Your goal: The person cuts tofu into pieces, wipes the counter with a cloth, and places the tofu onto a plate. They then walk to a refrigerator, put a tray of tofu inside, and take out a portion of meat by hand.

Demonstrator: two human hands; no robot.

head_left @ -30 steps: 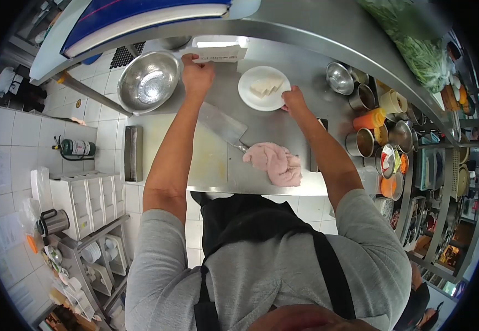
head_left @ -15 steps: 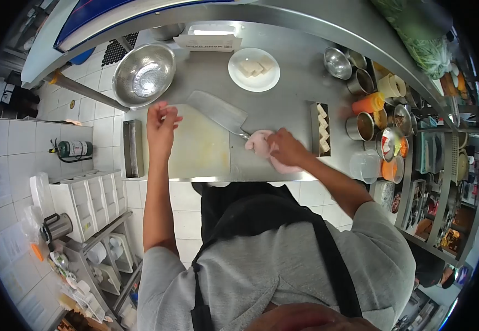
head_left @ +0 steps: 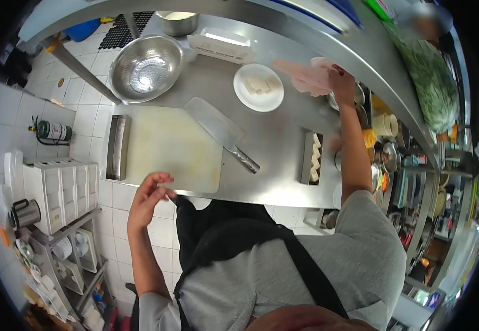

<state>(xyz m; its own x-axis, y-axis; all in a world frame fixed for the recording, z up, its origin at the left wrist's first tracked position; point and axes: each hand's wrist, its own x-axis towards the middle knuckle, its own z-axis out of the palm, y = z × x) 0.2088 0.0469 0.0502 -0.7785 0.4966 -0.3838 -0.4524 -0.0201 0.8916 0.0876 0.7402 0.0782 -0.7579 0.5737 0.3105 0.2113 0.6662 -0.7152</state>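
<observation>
My right hand point(head_left: 341, 85) is raised over the back right of the steel table, fingers closed on a pale pink cloth point(head_left: 303, 77) that hangs spread out to the left. My left hand point(head_left: 152, 197) hovers at the table's front edge, just before the cutting board point(head_left: 173, 149), with loosely curled fingers apart and nothing in them. A cleaver point(head_left: 217, 122) lies slanted, its blade partly over the board and its handle on the bare steel. White blocks point(head_left: 258, 85) sit on a round white plate point(head_left: 275, 100). More white pieces stand in a narrow metal tray point(head_left: 306, 160) at the right.
Left of the board lies a narrow metal mould point(head_left: 118, 148). Behind it stand a steel bowl point(head_left: 146, 69), a pot point(head_left: 177, 25) and a white carton point(head_left: 223, 47). Sauce containers point(head_left: 385, 126) crowd the right side. A steel shelf point(head_left: 305, 30) runs overhead along the back.
My right hand has lifted the cloth off the cleaver's handle and carried it to the back right, where it now hangs unfolded. My left hand has come down toward the front edge.
</observation>
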